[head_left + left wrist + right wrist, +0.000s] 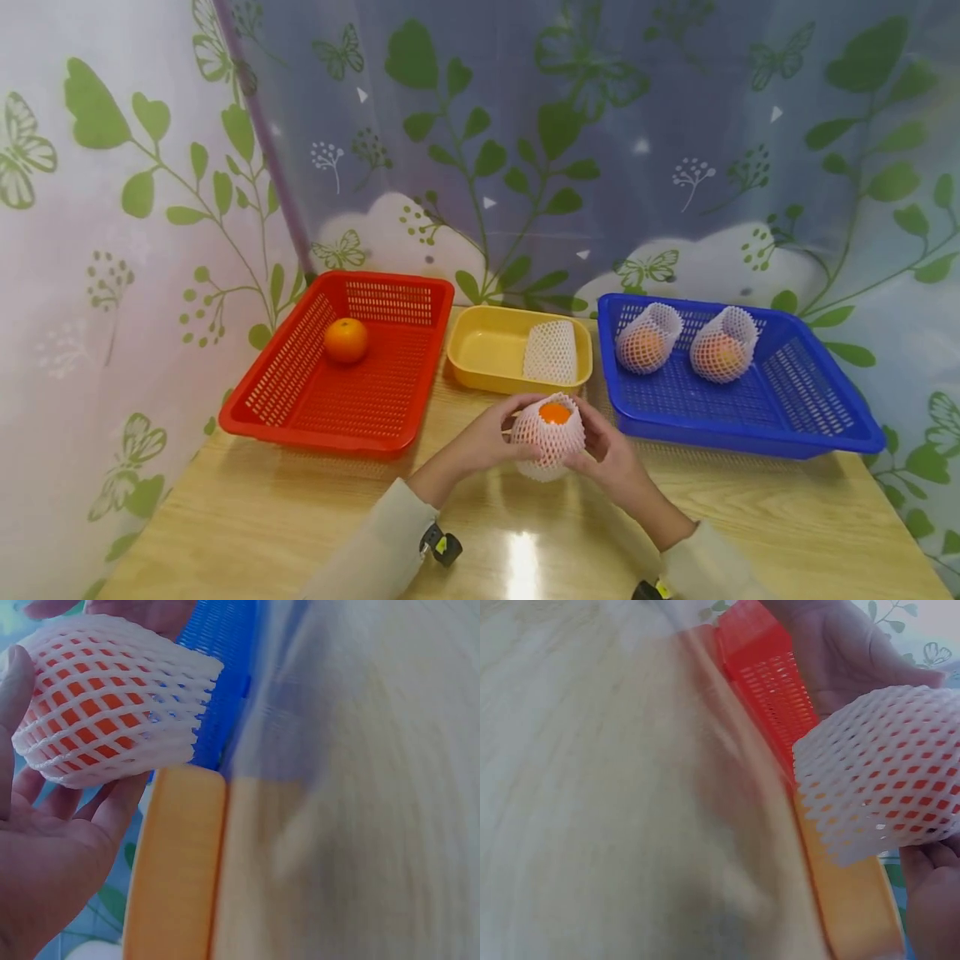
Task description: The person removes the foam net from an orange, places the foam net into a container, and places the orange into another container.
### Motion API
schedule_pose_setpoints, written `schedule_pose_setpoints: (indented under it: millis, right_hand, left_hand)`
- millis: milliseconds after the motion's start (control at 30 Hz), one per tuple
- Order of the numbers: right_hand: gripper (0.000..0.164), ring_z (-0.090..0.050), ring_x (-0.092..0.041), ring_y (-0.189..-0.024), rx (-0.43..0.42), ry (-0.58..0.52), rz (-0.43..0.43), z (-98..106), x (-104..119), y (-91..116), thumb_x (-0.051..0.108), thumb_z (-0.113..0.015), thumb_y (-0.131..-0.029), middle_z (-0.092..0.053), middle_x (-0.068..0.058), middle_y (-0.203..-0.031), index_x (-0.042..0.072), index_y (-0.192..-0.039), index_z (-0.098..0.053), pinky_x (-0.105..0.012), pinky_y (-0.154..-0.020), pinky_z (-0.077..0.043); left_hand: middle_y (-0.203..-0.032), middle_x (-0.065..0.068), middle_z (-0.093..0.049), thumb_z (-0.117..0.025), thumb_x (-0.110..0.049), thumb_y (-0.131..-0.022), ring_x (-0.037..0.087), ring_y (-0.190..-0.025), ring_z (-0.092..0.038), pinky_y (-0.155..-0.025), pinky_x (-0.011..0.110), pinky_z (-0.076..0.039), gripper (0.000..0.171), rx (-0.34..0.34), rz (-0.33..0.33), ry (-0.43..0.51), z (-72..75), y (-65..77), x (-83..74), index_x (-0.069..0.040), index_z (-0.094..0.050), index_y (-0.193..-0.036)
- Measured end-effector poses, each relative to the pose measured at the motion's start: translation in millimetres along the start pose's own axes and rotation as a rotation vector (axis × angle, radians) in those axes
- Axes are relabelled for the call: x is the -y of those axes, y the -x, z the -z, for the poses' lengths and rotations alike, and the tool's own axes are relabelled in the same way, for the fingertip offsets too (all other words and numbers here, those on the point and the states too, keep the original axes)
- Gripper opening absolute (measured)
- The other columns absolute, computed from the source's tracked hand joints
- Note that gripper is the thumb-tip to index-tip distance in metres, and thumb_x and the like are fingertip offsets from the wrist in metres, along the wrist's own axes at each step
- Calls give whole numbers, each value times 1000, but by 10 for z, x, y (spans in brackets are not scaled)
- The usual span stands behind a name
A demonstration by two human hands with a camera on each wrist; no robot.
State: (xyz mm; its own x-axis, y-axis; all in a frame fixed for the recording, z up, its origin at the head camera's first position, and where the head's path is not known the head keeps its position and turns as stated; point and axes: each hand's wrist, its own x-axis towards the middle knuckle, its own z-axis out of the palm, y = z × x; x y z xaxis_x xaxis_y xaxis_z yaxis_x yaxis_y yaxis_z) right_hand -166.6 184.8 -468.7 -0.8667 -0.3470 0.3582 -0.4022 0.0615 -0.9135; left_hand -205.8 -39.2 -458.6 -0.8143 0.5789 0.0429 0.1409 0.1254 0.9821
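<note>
Between both hands, above the table in front of the yellow tray, is an orange [555, 412] inside a white foam fruit net [542, 440]. My left hand [498, 435] grips its left side, fingers behind and thumb in front. On the other side my right hand [611, 454] holds it with curled fingers and thumb. Bare orange skin shows through the net's upper opening. In the left wrist view the net's mesh [97, 705] wraps the fruit, its loose end extending past it. The right wrist view shows the same net [885, 765] between the hands.
A red basket [300, 429] at left holds one bare orange [346, 340]. The yellow tray [480, 379] in the middle contains a flat white foam net [551, 353]. At right, a blue basket [720, 429] holds two netted fruits [643, 346]. A patterned curtain [480, 150] stands behind.
</note>
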Motion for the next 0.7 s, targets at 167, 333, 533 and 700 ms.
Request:
schedule_pose_setpoints:
  millis: [167,333,533,700]
  right_hand:
    - [64,-53,1,-115,-3,18,-30,-59,-117,30,-3,-69,-86,-45,-37,-135,-14,-140,-36,-16,-96,-43]
    - [62,-54,-6,-118,5,41,-73,-100,-199,74,-2,-71,-85,-47,-33,-136,-12,-139,-41,-18,-95,-44]
    - [69,-45,-36,-130,37,96,-191,-141,-270,133,10,-76,-84,-44,-22,-145,0,-144,-42,-34,-104,-40]
    - [70,-46,-37,-130,61,142,-203,-152,-334,164,13,-77,-83,-45,-18,-145,4,-143,-44,-43,-105,-40]
  left_hand:
    - [-144,5,-47,-77,-13,-84,21,-129,-47,-101,35,-45,74,33,8,-6,1,65,112,-16,-38,-147]
    - [-150,8,-40,-77,-13,-83,24,-131,-45,-103,37,-44,86,51,52,-14,-32,114,210,-15,-27,-153]
    - [-148,2,-44,-80,-23,-81,21,-131,-44,-107,43,-39,83,68,110,-140,-40,160,318,-24,-35,-151]
    - [-145,2,-46,-81,-25,-80,19,-130,-45,-110,44,-35,83,84,111,-196,-38,170,374,-23,-36,-150]
